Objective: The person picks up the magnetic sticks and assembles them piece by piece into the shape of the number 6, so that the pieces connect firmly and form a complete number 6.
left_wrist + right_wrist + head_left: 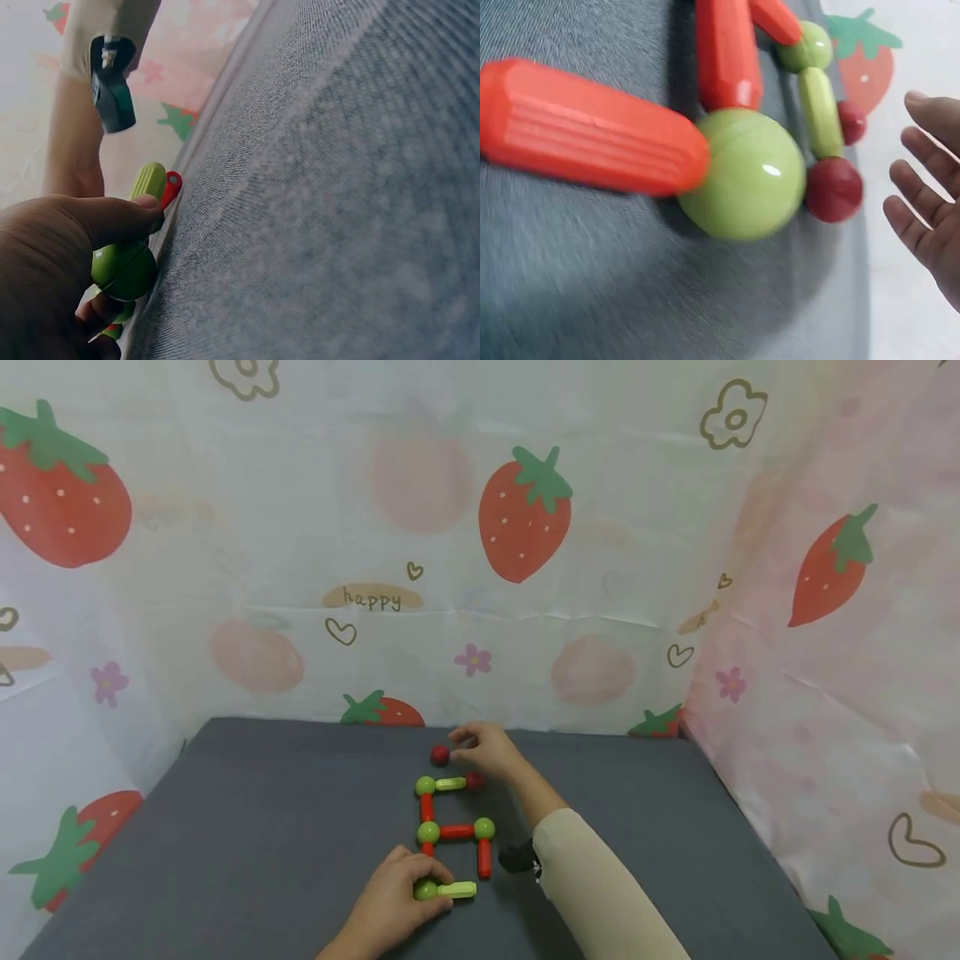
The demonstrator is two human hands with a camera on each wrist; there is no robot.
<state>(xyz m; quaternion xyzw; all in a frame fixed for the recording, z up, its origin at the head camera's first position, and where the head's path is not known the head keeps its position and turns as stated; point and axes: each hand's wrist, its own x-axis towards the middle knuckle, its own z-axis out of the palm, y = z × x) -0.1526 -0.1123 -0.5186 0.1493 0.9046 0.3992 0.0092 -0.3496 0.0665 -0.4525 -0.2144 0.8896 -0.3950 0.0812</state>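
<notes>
Toy rods and balls are joined into an angular figure on the dark grey table. My left hand (pixel 401 897) grips the lowest green ball (pixel 425 890); a yellow-green rod (pixel 459 890) sticks out of that ball to the right. In the left wrist view the thumb lies along the joint of ball and rod (pixel 150 180). My right hand (pixel 487 750) is over the figure's far end, fingers spread and holding nothing in the right wrist view. Just left of its fingertips sits a loose red ball (pixel 440 755). Another red ball (pixel 835 190) caps the far yellow-green rod (pixel 821 112).
Between the hands, red rods (pixel 457 832) link a middle green ball (pixel 428 832) and a right green ball (pixel 484 828), from which one red rod (pixel 484 858) points toward me. A strawberry-print curtain (pixel 480 635) stands behind and beside the grey table (pixel 300 827).
</notes>
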